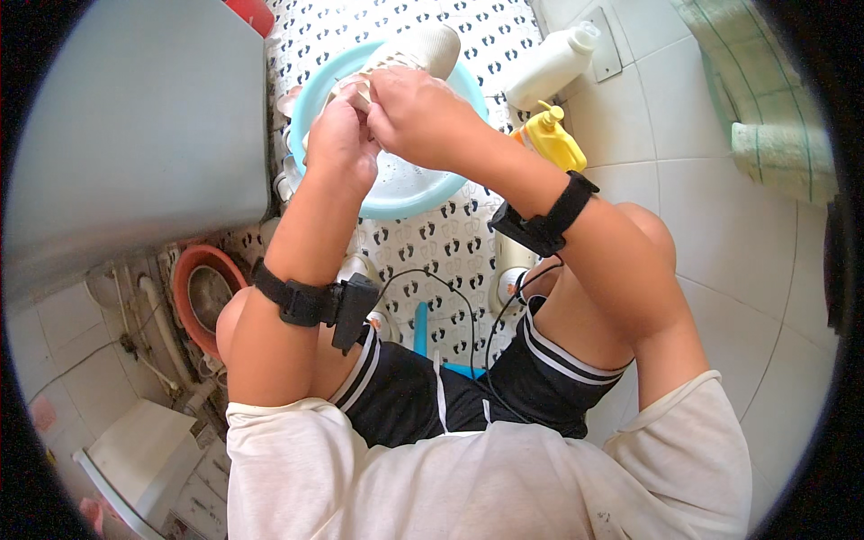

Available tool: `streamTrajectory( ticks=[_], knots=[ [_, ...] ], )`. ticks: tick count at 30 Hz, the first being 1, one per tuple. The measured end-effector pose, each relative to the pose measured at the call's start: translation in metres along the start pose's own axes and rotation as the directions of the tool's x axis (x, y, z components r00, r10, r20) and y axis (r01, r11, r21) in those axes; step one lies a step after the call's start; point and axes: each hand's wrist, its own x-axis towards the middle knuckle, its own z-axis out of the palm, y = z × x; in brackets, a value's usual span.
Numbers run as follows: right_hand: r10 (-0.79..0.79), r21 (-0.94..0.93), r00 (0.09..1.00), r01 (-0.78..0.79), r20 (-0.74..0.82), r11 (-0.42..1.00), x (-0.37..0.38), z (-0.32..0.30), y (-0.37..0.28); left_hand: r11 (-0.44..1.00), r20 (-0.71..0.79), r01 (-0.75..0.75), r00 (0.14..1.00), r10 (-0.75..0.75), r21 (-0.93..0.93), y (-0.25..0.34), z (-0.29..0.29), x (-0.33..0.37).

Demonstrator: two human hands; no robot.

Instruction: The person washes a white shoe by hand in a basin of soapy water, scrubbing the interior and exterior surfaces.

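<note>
A white lace-up shoe [428, 49] lies tilted over a light blue basin [407, 209], its toe toward the far right. My left hand [340, 144] is closed on the near left part of the shoe, around its tongue or opening. Just beside it, my right hand [412, 112] is closed too, with the thumb and fingers pinching the same part near the laces. The two hands touch each other and hide most of the shoe's opening. Some whitish water or suds shows in the basin below my hands.
A white bottle [555, 65] and a yellow pump bottle [553, 139] stand right of the basin by the tiled wall. A grey cabinet-like panel [144, 117] rises at the left. An orange basin [186, 270] sits below it. Black cables [472, 310] hang from my wrist straps.
</note>
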Motion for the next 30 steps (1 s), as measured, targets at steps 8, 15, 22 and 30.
streamTrajectory(
  ticks=[8, 15, 22, 30],
  knots=[
    [-0.043, -0.039, 0.999, 0.043, 0.007, 0.998, 0.001, -0.005, -0.006, 1.000, 0.039, -0.010, 0.999, 0.011, -0.016, 0.010, 0.005, -0.001],
    [-0.096, -0.028, 0.994, 0.097, 0.043, 0.995, 0.003, -0.003, -0.004, 1.000, -0.016, -0.011, 1.000, 0.011, -0.002, 0.013, 0.006, -0.004],
    [0.049, 0.039, 0.996, -0.051, 0.070, 0.998, 0.004, -0.007, 0.002, 0.965, 0.013, -0.147, 0.989, 0.148, 0.215, 0.015, 0.016, -0.031],
    [0.053, 0.032, 0.998, -0.052, -0.042, 0.998, 0.002, -0.004, 0.000, 0.951, 0.027, -0.190, 0.982, 0.189, 0.245, 0.009, 0.024, -0.044]
  ],
)
